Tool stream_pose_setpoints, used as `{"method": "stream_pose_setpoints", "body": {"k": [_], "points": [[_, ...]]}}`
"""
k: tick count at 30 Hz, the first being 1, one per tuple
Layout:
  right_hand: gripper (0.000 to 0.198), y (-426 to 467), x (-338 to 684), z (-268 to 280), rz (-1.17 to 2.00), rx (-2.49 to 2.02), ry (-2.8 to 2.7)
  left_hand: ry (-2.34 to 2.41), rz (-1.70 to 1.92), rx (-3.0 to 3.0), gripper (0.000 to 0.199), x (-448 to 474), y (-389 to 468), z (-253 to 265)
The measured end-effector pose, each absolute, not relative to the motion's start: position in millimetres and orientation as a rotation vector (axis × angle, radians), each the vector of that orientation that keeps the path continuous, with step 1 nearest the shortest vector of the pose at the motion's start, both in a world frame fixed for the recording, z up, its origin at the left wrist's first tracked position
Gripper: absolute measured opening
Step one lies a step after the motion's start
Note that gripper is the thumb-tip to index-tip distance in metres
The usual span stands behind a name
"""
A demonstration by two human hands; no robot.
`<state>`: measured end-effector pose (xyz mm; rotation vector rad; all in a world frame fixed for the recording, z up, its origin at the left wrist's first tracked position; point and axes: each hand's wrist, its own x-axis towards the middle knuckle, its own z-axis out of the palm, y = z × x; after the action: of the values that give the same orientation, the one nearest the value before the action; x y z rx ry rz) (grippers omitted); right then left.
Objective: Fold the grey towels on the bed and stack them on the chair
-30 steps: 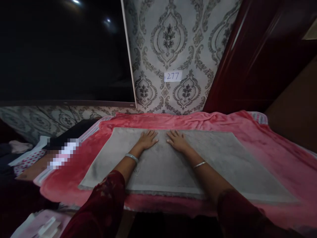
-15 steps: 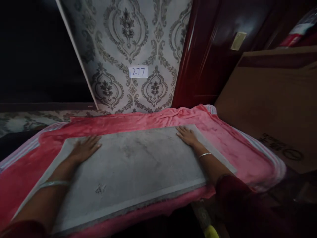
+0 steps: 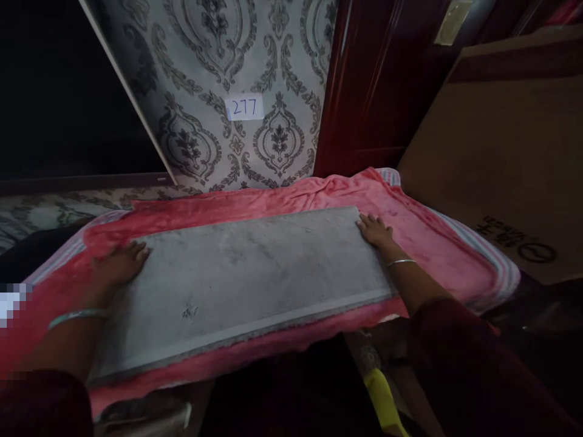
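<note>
A grey rectangular mat (image 3: 255, 273) with a paler border and a small ragged mark lies flat on a pink plush blanket (image 3: 423, 243). At the mat's left edge, my left hand (image 3: 121, 264) rests palm down with its fingers spread, slightly blurred. My right hand (image 3: 377, 232) lies at the far right corner, fingers extended across the edge of the mat and onto the blanket. Neither hand holds anything. A bracelet shows on each wrist.
A striped cloth (image 3: 496, 261) shows under the blanket at its edges. A large cardboard box (image 3: 501, 158) stands at the right, beside a dark red door frame (image 3: 364, 91). Behind are patterned wallpaper with a "277" label (image 3: 245, 107) and a dark screen (image 3: 68, 97). Something yellow (image 3: 385, 400) is below.
My hands have spread apart: the left has slid outward to the mat's left edge, the right outward to its far right corner. The view has tilted down a little.
</note>
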<state>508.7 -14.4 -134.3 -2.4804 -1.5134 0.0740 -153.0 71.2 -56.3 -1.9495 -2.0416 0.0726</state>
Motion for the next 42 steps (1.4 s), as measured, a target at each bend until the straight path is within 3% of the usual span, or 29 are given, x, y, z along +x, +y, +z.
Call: {"method": "stream_pose_setpoints", "body": {"k": [5,11,22,32,36,42], "points": [[0.061,-41,419,-127,-0.054,-2.252,-1.885,-1.881,-0.013,-2.267,0.063,-74,24,-68],[0.064,-77,338,-140,0.039,-1.949,-2.292,-1.528,0.026,-2.637,0.063,-17,-27,-115],[0.064,-152,475,-162,-0.056,-2.480,-1.746,-2.123,0.086,-2.253,0.068,-147,-71,-104],[0.063,-179,488,-168,-0.141,-2.432,-1.568,-2.403,-0.023,-1.963,0.074,-180,-108,-95],[0.061,-172,443,-154,-0.154,-2.235,-1.651,-2.170,-0.151,-2.042,0.066,-127,-109,-92],[0.050,-160,342,-149,0.206,-1.407,-2.288,-1.276,-0.374,-2.974,0.047,12,-114,-107]]}}
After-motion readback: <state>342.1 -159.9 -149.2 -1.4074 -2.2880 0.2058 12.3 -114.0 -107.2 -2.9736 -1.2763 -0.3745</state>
